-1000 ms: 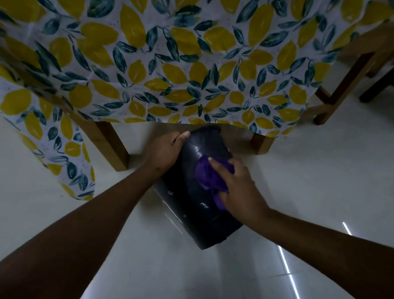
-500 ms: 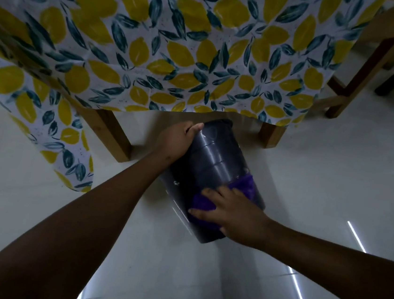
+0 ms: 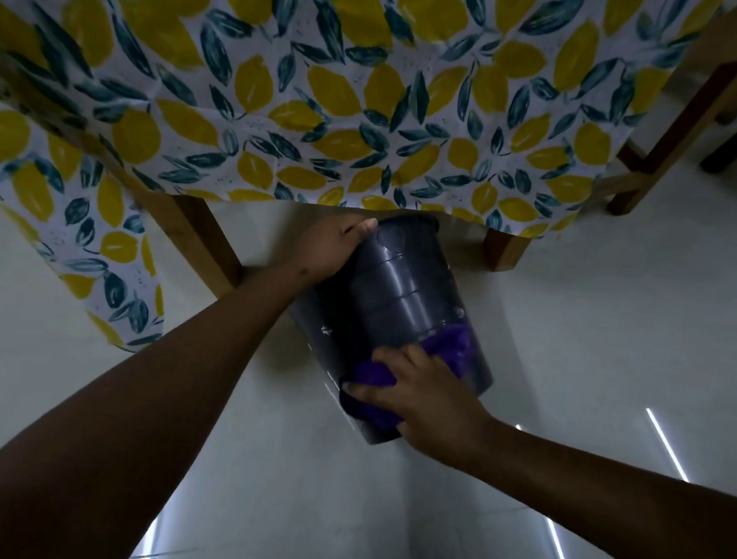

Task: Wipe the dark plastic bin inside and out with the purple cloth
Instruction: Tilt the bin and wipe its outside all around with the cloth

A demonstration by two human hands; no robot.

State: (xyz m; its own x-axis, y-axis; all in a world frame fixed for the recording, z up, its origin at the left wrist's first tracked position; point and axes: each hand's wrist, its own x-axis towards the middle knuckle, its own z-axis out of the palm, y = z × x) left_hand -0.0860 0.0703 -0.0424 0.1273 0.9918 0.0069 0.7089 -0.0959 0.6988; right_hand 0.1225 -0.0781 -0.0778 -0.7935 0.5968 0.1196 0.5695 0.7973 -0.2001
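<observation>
One cam only: head-worn, wide-angle, facing fwd & steeply down. Sits near the bin [image 3: 400, 310], w/ floor [image 3: 602, 352] filling lower frame, tablecloth [image 3: 333, 91] the top.

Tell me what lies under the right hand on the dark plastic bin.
A crumpled purple cloth lies under the right hand, held against the dark plastic bin on its outer wall. Its edges show beside the fingers; the hand covers its middle and the wall beneath.
</observation>
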